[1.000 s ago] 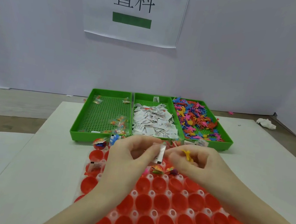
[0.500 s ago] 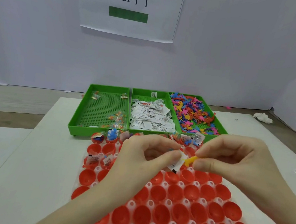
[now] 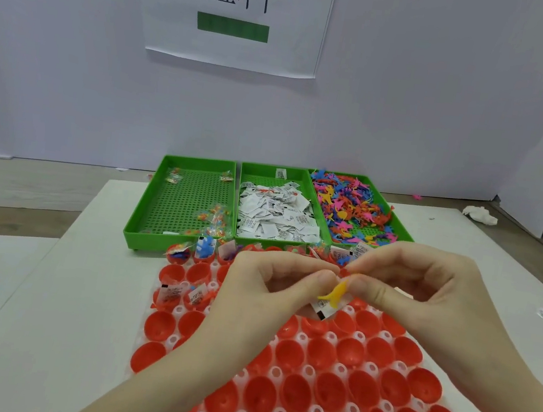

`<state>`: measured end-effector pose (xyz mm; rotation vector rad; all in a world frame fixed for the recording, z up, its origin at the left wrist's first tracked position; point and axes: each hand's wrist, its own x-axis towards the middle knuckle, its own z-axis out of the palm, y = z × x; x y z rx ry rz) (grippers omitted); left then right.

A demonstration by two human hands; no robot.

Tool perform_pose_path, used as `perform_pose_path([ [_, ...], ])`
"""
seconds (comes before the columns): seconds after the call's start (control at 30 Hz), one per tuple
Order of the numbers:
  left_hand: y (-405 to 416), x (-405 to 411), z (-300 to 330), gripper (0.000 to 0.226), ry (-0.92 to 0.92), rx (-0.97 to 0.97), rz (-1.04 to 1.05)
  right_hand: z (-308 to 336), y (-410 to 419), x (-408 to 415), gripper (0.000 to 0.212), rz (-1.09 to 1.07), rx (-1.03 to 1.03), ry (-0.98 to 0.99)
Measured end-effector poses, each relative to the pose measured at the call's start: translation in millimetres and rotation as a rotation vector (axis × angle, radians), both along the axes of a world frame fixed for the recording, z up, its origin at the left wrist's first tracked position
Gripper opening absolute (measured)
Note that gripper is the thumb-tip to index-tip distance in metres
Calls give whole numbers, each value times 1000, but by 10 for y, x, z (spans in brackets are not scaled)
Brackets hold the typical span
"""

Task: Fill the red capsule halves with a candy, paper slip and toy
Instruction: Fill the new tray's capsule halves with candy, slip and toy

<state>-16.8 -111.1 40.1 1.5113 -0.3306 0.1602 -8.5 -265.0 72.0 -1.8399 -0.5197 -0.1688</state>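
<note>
L hand (image 3: 274,282) & R hand (image 3: 424,291) meet fingertip to fingertip above red capsule halves (image 3: 326,379). R thumb + forefinger pinch yellow toy (image 3: 334,294); paper slip (image 3: 327,306) hangs just behind/below it, L fingers curled at its top, exact hold hard to tell. Step: loading toy + slip into the half right under the hands. Next: lower, let go inside cup. Candy not visible in either hand.

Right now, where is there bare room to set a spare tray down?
Bare white tabletop lies left of the red capsule-half grid, below the perforated green candy tray. More shows right of the toy tray. The middle is crowded: both hands pinch a yellow toy there.
</note>
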Motion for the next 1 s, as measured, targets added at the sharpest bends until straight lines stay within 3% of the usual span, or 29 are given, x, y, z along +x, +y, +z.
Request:
perform_pose_path([
  [0.17, -6, -15, 31, 16, 55, -87, -28, -28, 8, 12, 31, -42, -55, 14],
  [0.3, -10, -11, 5, 22, 36, -24, -50, -69, 5, 39, 26, -41, -41, 75],
  [0.37, -14, -11, -19, 13, 18, 42, -52, -91, -4, 52, 25, -58, 9, 92],
  [0.53, -39, 0, -83, 48, -20, 131, 30, -125, -2, 74, 39, -81, 22, 144],
  [0.63, -60, 37, -100, 59, -31, 160, 88, -142, -8, 89, 25, -20, -73, 121],
  [0.7, -91, 65, -112, 61, -37, 175, 119, -149, -33, 109, 28, -14, -147, 72],
  [0.8, -154, 144, -110, 52, -22, 156, 148, -133, -66, 173, 25, -70, -170, 28],
  [1.0, -58, 315, -7, 10, -18, 250, 226, -216, -262, 440, 33, -262, -273, -60],
])
